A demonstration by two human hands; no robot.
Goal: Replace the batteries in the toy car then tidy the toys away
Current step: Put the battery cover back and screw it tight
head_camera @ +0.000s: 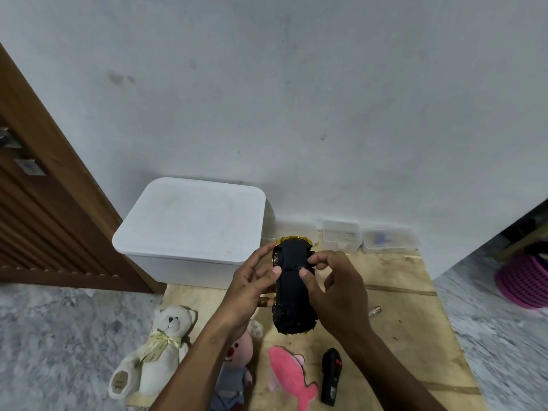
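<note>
Pale, smudged plaster wall (296,99) from ten to two o'clock, softly and evenly lit; brown wooden door (44,221) with a slatted panel at nine o'clock, metal latch (12,140) on its face. Grey speckled floor (59,336) at eight and again at four o'clock; bare plywood board (400,321) laid over it from centre to five o'clock; small clear tubs (341,238) against the wall foot at one o'clock; pink slatted basket (525,283) at three o'clock, below a dark opening (533,215).
</note>
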